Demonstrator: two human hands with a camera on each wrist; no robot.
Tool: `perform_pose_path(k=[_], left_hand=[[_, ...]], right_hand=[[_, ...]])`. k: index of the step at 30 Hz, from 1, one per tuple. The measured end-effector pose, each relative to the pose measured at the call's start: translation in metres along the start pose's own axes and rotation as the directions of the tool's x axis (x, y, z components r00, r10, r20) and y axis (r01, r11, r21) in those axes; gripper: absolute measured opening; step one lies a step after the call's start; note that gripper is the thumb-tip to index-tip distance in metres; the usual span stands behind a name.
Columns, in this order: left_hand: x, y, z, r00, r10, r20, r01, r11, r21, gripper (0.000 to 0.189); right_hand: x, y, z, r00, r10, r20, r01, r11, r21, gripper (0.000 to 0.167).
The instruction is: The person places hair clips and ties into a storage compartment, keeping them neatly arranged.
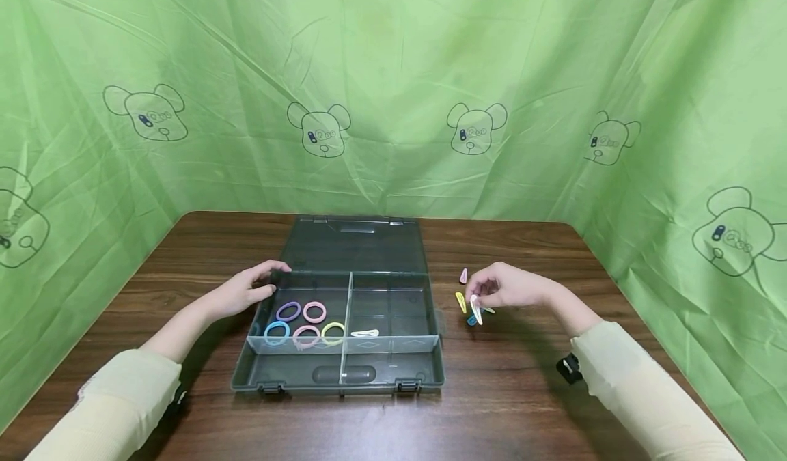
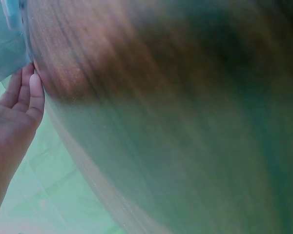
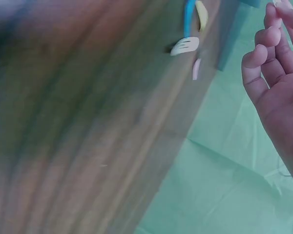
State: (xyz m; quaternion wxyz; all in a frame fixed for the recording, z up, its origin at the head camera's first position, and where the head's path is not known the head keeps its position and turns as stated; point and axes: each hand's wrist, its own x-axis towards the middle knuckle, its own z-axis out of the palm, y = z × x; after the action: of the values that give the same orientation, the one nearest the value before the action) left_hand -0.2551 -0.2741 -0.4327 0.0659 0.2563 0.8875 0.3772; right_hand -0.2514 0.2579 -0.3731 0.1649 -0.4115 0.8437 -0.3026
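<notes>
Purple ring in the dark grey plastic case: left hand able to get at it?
Likely yes: left hand is at the left edge of the case, lid open, nothing covers the purple ring.

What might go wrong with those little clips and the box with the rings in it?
The white clip at the fingertips might slip and drop, since the right grip only pinches it. The yellow clip and blue clip lie close by, so the fingers might nudge them away. And the left grip is at the edge of the open box: a bump there might make the rings slide around.
</notes>
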Motion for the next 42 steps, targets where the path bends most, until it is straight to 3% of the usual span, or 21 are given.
perform_pose_path(k=[7,9,19,30,42], left_hand=[[0.000,0.000,0.000,1.000,0.001,0.002,-0.001,1.000,-0.008,0.037],[0.000,-0.001,0.000,1.000,0.003,0.001,-0.003,1.000,-0.010,0.037],[-0.001,0.003,0.000,1.000,0.002,-0.002,-0.002,1.000,-0.015,0.036],[-0.001,0.002,0.000,0.999,-0.025,0.023,0.026,0.999,-0.044,0.036],[-0.001,0.001,0.000,0.999,-0.031,0.021,0.032,0.999,-0.035,0.036]], right_hand=[[0.015,-0.017,-0.017,0.999,-0.011,0.030,0.010,0.999,0.043,0.005],[0.020,-0.030,-0.021,0.999,0.001,0.034,-0.002,0.999,0.048,0.007],[0.055,-0.047,-0.022,0.998,-0.024,0.056,0.025,1.000,-0.009,0.008],[0.093,-0.058,-0.003,0.993,-0.107,0.049,0.109,0.993,-0.038,0.011],[0.121,-0.057,0.033,0.991,-0.131,-0.038,0.128,0.989,-0.071,0.010]])
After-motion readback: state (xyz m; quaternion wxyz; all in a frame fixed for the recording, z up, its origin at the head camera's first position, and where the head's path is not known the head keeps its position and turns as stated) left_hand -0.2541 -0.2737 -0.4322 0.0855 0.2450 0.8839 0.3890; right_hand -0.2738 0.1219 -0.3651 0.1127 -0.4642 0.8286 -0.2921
